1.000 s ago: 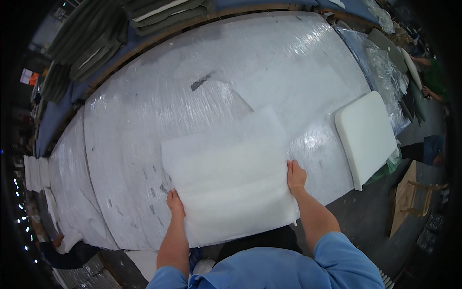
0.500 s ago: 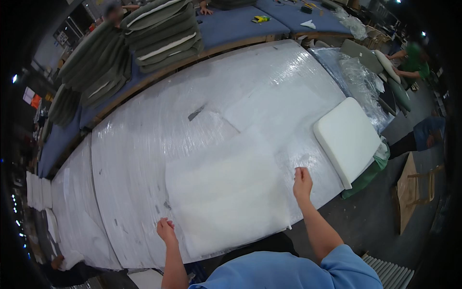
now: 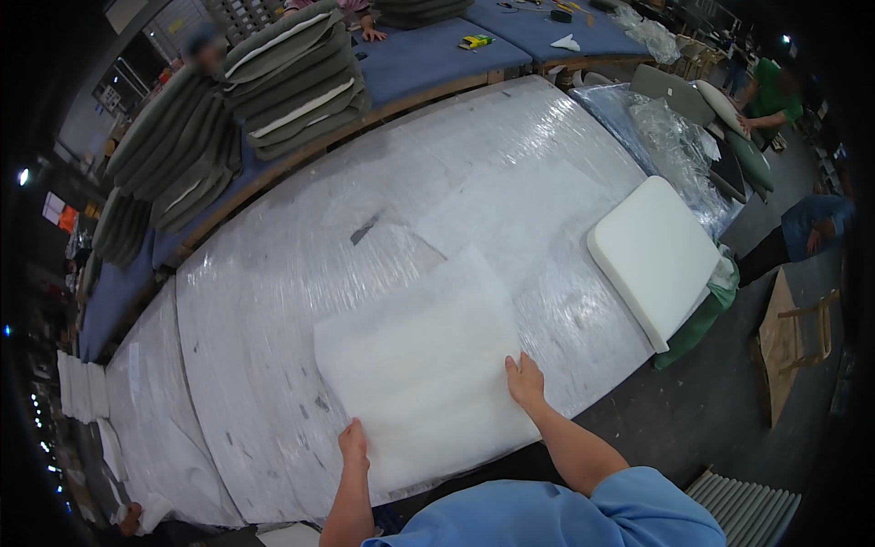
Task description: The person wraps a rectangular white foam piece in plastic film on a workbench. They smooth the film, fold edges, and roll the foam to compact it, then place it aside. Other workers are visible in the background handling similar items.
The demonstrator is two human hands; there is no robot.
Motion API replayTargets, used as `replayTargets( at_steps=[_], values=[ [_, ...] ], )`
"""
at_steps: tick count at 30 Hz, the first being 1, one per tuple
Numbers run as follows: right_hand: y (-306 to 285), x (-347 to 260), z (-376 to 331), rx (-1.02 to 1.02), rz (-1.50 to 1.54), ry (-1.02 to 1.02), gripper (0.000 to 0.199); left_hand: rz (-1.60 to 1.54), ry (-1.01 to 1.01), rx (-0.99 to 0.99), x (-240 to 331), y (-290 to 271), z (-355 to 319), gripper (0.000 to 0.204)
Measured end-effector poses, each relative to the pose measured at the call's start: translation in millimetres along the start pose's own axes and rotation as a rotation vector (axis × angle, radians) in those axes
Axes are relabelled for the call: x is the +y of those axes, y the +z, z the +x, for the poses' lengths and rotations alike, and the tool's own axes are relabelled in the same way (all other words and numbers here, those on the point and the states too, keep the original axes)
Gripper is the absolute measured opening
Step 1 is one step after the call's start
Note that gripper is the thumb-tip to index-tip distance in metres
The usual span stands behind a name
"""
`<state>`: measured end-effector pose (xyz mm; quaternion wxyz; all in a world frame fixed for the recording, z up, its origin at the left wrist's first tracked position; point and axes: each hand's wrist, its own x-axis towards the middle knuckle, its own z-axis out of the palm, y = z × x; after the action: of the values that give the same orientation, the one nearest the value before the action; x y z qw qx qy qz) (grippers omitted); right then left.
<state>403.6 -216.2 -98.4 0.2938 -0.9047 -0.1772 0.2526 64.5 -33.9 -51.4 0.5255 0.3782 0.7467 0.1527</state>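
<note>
Flat white sheet (image 3: 424, 374) (faintly creamy)

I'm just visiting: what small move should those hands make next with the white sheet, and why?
Perhaps the left hand and right hand should ease gently outward, to settle the white sheet flat. It lies spread on the plastic-wrapped surface, and the hands are at its opposite side edges, so an even pull seems well placed.
</note>
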Motion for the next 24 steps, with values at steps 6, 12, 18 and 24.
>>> replayTargets(
  at_steps=[6,12,18,24],
  values=[
    [-10,-8,15,-0.111,0.05,0.151,0.076,-0.282,-0.047,-0.125,2,4,11,0.059],
    [-8,-5,25,-0.04,0.146,0.235,0.077,-0.513,-0.202,-0.326,-5,1,20,0.059],
    [-19,-4,29,-0.114,0.221,0.282,0.079,-0.65,-0.341,-0.409,-7,0,18,0.059],
    [-16,-2,27,-0.124,0.103,0.142,0.075,-0.611,-0.265,-0.434,-13,-5,23,0.06]
  ],
)
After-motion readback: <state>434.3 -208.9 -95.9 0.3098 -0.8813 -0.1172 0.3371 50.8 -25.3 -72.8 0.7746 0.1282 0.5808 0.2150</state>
